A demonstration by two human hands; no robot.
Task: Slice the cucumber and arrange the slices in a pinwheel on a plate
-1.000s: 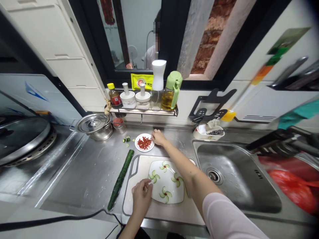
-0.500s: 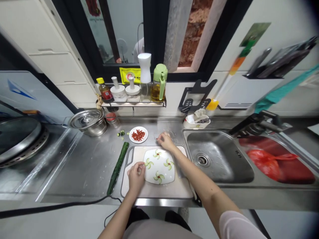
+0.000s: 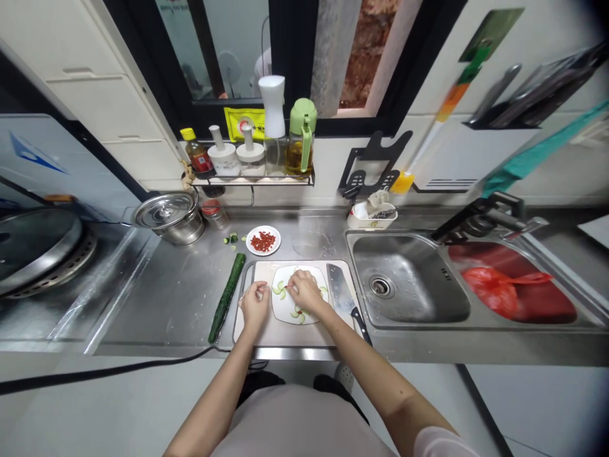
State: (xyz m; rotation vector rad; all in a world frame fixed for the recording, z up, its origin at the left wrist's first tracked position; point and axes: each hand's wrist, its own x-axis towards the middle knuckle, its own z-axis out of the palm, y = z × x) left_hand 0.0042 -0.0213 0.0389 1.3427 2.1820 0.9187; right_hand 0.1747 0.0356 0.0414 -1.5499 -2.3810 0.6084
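Hands meet low over a white plate (image 3: 321,280) that sits in the middle of a pale cutting board (image 3: 290,335) on the steel counter (image 3: 162,298). The left hand (image 3: 254,304) is at the plate's left rim with its fingers curled in together. Whether they grip the rim or only rest against it, I cannot tell. The right hand (image 3: 305,292) lies across the middle of the plate, knuckles up, its fingertips drawn together and pointing toward the left hand. Anything pinched between them is too small to make out. Cucumber slices (image 3: 280,290) lie fanned on the plate, one cluster just in front of the right fingertips and more showing under the wrist.

A cleaver (image 3: 339,293) lies on the board just right of the plate, blade away from the person and dark handle toward them. A whole cucumber (image 3: 227,297) lies on the counter beside the board's left edge, slanting. Behind the board stands a small dish (image 3: 263,241) of red bits, with a few green scraps near it. Farther left is a lidded pot (image 3: 169,217). A rack (image 3: 252,179) of bottles and jars hangs on the wall behind. The sink (image 3: 409,282) is to the right of the board, and beyond it a red bag (image 3: 499,285) sits in a second basin.
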